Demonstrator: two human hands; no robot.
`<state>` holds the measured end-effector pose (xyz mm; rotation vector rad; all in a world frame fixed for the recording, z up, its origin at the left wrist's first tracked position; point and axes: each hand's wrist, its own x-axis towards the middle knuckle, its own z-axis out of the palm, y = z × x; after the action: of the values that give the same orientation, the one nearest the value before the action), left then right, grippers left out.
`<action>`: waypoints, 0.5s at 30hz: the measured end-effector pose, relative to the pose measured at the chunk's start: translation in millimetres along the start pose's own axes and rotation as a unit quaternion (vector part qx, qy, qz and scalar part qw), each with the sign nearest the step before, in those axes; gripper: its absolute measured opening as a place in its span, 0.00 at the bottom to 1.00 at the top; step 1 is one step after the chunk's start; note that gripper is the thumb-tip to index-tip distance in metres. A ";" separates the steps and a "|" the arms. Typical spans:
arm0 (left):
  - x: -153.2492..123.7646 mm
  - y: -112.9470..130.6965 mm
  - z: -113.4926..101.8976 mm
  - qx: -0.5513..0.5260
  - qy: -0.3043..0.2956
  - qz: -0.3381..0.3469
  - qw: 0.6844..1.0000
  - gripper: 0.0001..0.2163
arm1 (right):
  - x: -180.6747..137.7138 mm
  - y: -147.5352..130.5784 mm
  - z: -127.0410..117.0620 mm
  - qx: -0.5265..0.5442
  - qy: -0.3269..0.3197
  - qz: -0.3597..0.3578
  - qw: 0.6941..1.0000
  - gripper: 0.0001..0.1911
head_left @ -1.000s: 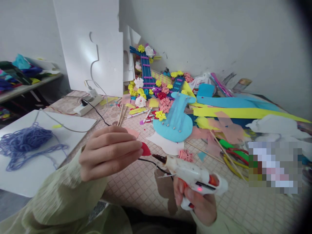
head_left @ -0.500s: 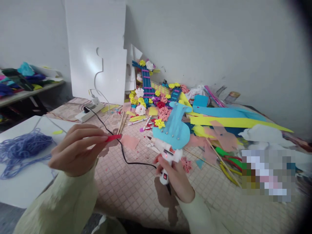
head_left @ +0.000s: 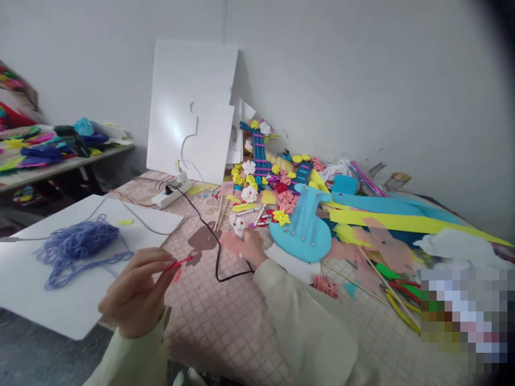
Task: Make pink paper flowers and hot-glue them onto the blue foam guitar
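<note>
My left hand [head_left: 134,289] is closed in a pinch on a small red foam piece [head_left: 179,262], held above the near left of the patterned table [head_left: 225,321]. My right hand [head_left: 246,247] reaches forward to the middle of the table and is wrapped round the white glue gun [head_left: 238,226], which rests low on the surface. The gun's black cord [head_left: 209,236] loops back to a white power strip [head_left: 169,196]. A light blue foam guitar shape [head_left: 303,228] lies just right of that hand.
A white board [head_left: 60,279] with a tangle of purple yarn [head_left: 78,245] lies at the left. White foam sheets [head_left: 193,107] lean on the wall. Foam flowers, markers, wooden sticks, yellow and blue foam strips [head_left: 402,222] and pliers [head_left: 396,303] crowd the right. A shelf [head_left: 60,161] stands far left.
My right hand has carried the glue gun away from the red piece, forward and down onto the table. My left hand with the red piece has dropped lower left. The view has swung left.
</note>
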<state>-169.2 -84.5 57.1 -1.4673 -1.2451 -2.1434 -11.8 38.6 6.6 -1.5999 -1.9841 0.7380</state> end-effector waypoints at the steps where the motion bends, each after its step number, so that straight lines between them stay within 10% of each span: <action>1: -0.7 -1.6 -3.6 -0.021 -0.026 0.013 0.999 0.06 | -1.1 0.6 1.9 -0.009 0.000 0.000 1.000 0.17; 10: -16.2 14.5 11.1 -0.105 -0.095 -0.201 0.969 0.05 | -14.8 0.8 -11.7 -0.016 -0.001 -0.003 1.000 0.25; 15: -22.2 25.2 37.6 -0.167 -0.094 -0.392 0.900 0.05 | -53.5 -3.1 -48.6 0.030 0.006 -0.051 0.998 0.22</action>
<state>-119.5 -76.1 55.3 -1.4803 -1.8507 -2.8981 29.0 -9.1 42.7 -1.4543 -1.9986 0.7404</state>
